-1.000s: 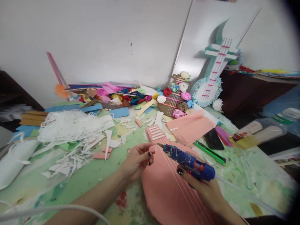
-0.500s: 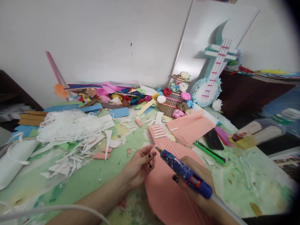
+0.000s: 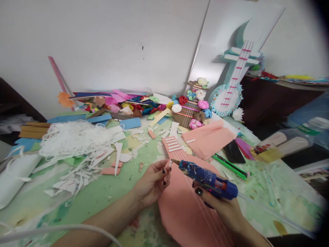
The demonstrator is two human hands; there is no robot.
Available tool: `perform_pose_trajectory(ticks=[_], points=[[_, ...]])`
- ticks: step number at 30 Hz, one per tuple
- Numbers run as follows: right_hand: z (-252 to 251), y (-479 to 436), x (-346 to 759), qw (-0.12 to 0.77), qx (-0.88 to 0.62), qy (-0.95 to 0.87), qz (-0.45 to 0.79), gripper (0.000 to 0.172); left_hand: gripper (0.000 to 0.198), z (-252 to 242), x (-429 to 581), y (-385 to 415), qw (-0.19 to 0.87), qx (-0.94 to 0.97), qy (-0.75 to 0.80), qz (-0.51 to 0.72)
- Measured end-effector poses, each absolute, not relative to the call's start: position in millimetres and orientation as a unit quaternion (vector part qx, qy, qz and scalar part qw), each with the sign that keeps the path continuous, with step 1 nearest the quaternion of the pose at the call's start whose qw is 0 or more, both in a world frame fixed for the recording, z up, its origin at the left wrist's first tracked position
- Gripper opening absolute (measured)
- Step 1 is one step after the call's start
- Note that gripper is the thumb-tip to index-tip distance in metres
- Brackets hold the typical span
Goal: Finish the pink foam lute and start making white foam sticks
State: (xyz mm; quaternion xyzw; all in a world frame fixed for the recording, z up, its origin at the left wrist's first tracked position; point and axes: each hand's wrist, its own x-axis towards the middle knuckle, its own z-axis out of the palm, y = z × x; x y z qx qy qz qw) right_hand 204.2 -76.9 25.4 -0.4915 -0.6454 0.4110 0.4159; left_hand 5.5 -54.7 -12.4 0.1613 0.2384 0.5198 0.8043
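Observation:
My right hand (image 3: 218, 202) is wrapped round a blue hot glue gun (image 3: 200, 175), whose glue stick (image 3: 275, 212) trails out to the lower right. The nozzle points left, close to the fingertips of my left hand (image 3: 151, 181). Those fingers pinch a small pale piece (image 3: 170, 163), mostly hidden by them. Below both hands lies a pink paper lute shape (image 3: 180, 212) with white strings along its length. Several short white strips (image 3: 173, 143) cross its narrow top end.
White string (image 3: 72, 137) and paper scraps (image 3: 69, 181) are heaped on the left. Pink paper (image 3: 210, 139), a green cutter (image 3: 230, 167) and a black phone (image 3: 234, 151) lie right. Decorated lute models (image 3: 227, 96) stand behind. A white cable (image 3: 64, 227) crosses the lower left.
The glue gun has swung to a flatter angle, and its nozzle has drawn slightly right of the pinched piece. My left hand stays nearly where it was.

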Motion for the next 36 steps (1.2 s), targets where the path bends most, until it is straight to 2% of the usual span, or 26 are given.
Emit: perform_pose_trajectory(ticks=[5, 13, 18, 23, 29, 33, 36], points=[[20, -76, 204, 0.429, -0.464, -0.597, 0.493, 0.024, 0.026, -12, 5, -55, 0.813, 0.152, 0.225, 0.515], [16, -79, 208, 0.415, -0.471, -0.56, 0.54, 0.027, 0.038, -9, 5, -55, 0.816, 0.112, 0.242, 0.513], [13, -78, 207, 0.429, -0.479, -0.525, 0.557, 0.031, 0.03, -9, 6, -56, 0.816, 0.142, 0.229, 0.511], [11, -75, 207, 0.416, -0.477, -0.505, 0.587, 0.036, 0.032, -11, 7, -57, 0.814, 0.138, 0.242, 0.51], [9, -77, 211, 0.409, -0.383, -0.455, 0.692, 0.035, 0.032, -12, 5, -56, 0.812, 0.134, 0.235, 0.517], [17, -84, 228, 0.442, -0.33, -0.378, 0.743, 0.036, 0.038, -15, 3, -51, 0.798, 0.123, 0.253, 0.533], [24, -87, 256, 0.513, -0.319, -0.381, 0.699, 0.037, 0.041, -18, 0, -46, 0.782, 0.11, 0.268, 0.552]])
